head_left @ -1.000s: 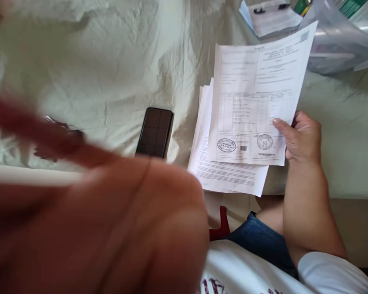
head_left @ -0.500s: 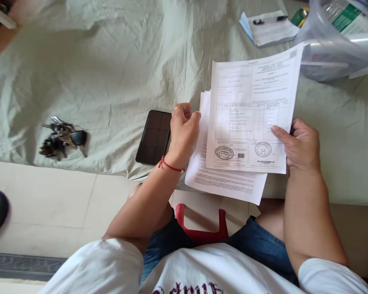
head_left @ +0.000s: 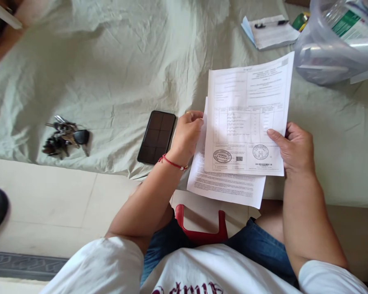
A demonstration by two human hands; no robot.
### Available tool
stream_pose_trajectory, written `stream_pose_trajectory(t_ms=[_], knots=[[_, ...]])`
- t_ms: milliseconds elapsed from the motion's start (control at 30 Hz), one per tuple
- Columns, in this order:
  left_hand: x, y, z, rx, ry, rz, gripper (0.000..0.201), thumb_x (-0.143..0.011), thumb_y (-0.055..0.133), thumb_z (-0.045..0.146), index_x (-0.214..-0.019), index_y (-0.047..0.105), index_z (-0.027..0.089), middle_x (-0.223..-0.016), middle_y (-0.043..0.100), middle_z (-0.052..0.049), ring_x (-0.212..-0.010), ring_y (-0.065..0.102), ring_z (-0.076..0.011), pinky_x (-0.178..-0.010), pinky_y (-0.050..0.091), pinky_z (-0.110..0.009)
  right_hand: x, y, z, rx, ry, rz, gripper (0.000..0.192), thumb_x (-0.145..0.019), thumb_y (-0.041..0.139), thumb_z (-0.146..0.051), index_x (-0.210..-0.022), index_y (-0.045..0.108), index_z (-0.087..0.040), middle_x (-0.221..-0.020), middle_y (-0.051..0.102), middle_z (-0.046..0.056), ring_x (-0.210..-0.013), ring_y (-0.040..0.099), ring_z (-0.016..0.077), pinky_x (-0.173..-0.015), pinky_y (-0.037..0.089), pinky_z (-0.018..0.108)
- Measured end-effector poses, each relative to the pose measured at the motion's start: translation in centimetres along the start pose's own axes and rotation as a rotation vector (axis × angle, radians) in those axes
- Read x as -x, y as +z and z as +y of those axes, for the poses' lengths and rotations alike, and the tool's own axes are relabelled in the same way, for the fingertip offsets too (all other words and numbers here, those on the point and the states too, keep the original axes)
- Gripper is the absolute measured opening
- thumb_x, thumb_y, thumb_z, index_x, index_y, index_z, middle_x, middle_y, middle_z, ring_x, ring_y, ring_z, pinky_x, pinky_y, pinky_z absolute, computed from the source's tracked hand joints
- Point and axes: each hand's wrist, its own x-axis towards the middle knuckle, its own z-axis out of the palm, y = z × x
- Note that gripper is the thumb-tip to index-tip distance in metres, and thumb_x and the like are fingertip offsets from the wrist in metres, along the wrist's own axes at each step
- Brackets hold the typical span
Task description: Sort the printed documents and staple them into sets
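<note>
Right hand (head_left: 294,149): fingers closed on the stamped top sheet (head_left: 247,118), thumb across its lower right corner. Left hand (head_left: 186,134): fingers curled, pinching the left edge of the paper stack (head_left: 225,185) beneath, above the bed sheet (head_left: 116,81) beside a phone (head_left: 156,136).

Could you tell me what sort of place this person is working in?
Probably a home, perhaps a bedroom: the printed stamped sheets are held over a wrinkled pale green bedsheet, where a black smartphone and a bunch of keys lie, beside a beige tiled floor.
</note>
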Motion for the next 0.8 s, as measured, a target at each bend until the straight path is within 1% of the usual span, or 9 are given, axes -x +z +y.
stream_pose_trajectory(t_ms=[67,133,233,367,433,533,600,667,800], knots=[[0.5,-0.2,0.9,-0.037,-0.052,-0.035,0.023,-0.083,0.069,0.009,-0.098,0.079,0.023,-0.104,0.082,-0.008,-0.097,0.075,-0.0266,-0.095,0.065,-0.043,0.0,-0.2,0.1,0.006,0.019,-0.004,0.031,-0.072,0.105,-0.045,-0.090,0.088,-0.027,-0.096,0.092,0.000,-0.080,0.081,0.0206,-0.072,0.067,0.035],[0.8,-0.3,1.5,-0.065,-0.075,-0.052,0.023,-0.083,0.069,0.009,-0.100,0.078,0.023,-0.106,0.084,-0.008,-0.103,0.077,-0.0269,-0.098,0.064,-0.041,0.0,-0.5,0.2,0.021,0.034,-0.017,0.034,-0.074,0.105,-0.048,-0.095,0.089,-0.026,-0.101,0.093,0.000,-0.083,0.082,0.0211,-0.076,0.068,0.036],[1.0,-0.3,2.0,-0.059,-0.087,-0.051,0.024,-0.085,0.072,0.010,-0.104,0.077,0.023,-0.106,0.085,-0.008,-0.107,0.079,-0.0274,-0.096,0.063,-0.038,0.1,-0.8,0.4,0.039,0.053,-0.034,0.040,-0.077,0.105,-0.051,-0.102,0.089,-0.024,-0.106,0.093,0.002,-0.087,0.083,0.0221,-0.082,0.071,0.038],[1.2,-0.1,2.5,-0.052,-0.150,-0.089,0.016,-0.086,0.077,0.011,-0.097,0.075,0.023,-0.097,0.084,-0.008,-0.095,0.079,-0.0284,-0.082,0.062,-0.037,0.1,-0.7,0.7,0.015,0.073,-0.028,0.046,-0.073,0.108,-0.052,-0.102,0.088,-0.023,-0.105,0.092,0.003,-0.089,0.083,0.0230,-0.086,0.072,0.040],[1.4,0.0,2.9,-0.054,-0.180,-0.138,0.012,-0.090,0.076,0.011,-0.090,0.075,0.023,-0.093,0.083,-0.007,-0.086,0.077,-0.0255,-0.074,0.059,-0.035,0.1,-0.5,0.7,-0.013,0.084,-0.020,0.048,-0.070,0.109,-0.052,-0.102,0.088,-0.022,-0.107,0.093,0.005,-0.091,0.084,0.0235,-0.088,0.072,0.041],[1.8,0.2,3.0,-0.019,-0.212,-0.201,0.016,-0.096,0.073,0.010,-0.085,0.073,0.022,-0.089,0.081,-0.005,-0.077,0.072,-0.0201,-0.068,0.055,-0.032,0.2,-0.3,0.6,-0.020,0.090,-0.004,0.050,-0.069,0.109,-0.051,-0.104,0.088,-0.022,-0.110,0.093,0.007,-0.092,0.084,0.0243,-0.088,0.072,0.043],[1.8,0.4,2.8,0.063,-0.225,-0.218,0.017,-0.098,0.072,0.010,-0.085,0.073,0.022,-0.089,0.081,-0.004,-0.077,0.072,-0.0191,-0.071,0.057,-0.031,0.2,-0.4,0.5,0.007,0.074,0.017,0.049,-0.070,0.107,-0.051,-0.105,0.088,-0.021,-0.110,0.093,0.007,-0.090,0.083,0.0235,-0.088,0.071,0.043],[1.7,0.6,2.4,0.157,-0.225,-0.218,0.016,-0.098,0.071,0.011,-0.088,0.071,0.023,-0.088,0.080,-0.003,-0.079,0.074,-0.0200,-0.075,0.060,-0.032,0.2,-0.6,0.3,0.052,0.033,0.045,0.047,-0.072,0.104,-0.051,-0.104,0.087,-0.021,-0.109,0.092,0.007,-0.088,0.081,0.0224,-0.088,0.070,0.042],[1.2,0.9,1.8,0.295,-0.169,-0.166,0.014,-0.097,0.067,0.010,-0.097,0.069,0.025,-0.093,0.081,-0.002,-0.087,0.078,-0.0220,-0.087,0.065,-0.035,0.5,-1.5,-0.3,0.222,-0.087,0.082,0.036,-0.079,0.097,-0.052,-0.095,0.084,-0.022,-0.096,0.089,0.004,-0.080,0.074,0.0202,-0.077,0.065,0.038]])
